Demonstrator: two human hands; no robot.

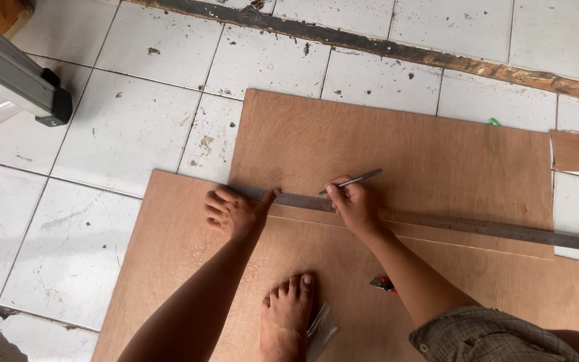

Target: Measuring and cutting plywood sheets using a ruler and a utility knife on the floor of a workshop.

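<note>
Far left: one grey metal bar [15, 70] with a black end cap juts in over the white tiled floor [122, 127]. Two plywood sheets lie on the floor: a lower sheet [169, 255] nearer the person, and an upper sheet [397, 141] overlapping its far edge. One long steel ruler [464, 224] lies along the upper sheet's near edge.

Left hand [232, 211]: loosely curled, thumb stretched out and pressing the ruler's left end. One bare foot [288, 315] rests on the lower sheet, beside a clear plastic scrap [321, 330].

Right hand [355, 204]: closed around one pencil [355, 179], tip down at the ruler's edge. One small red-and-black object [383, 284] lies by the right forearm; kind unclear. Far right: one small plywood offcut [573, 151].
</note>
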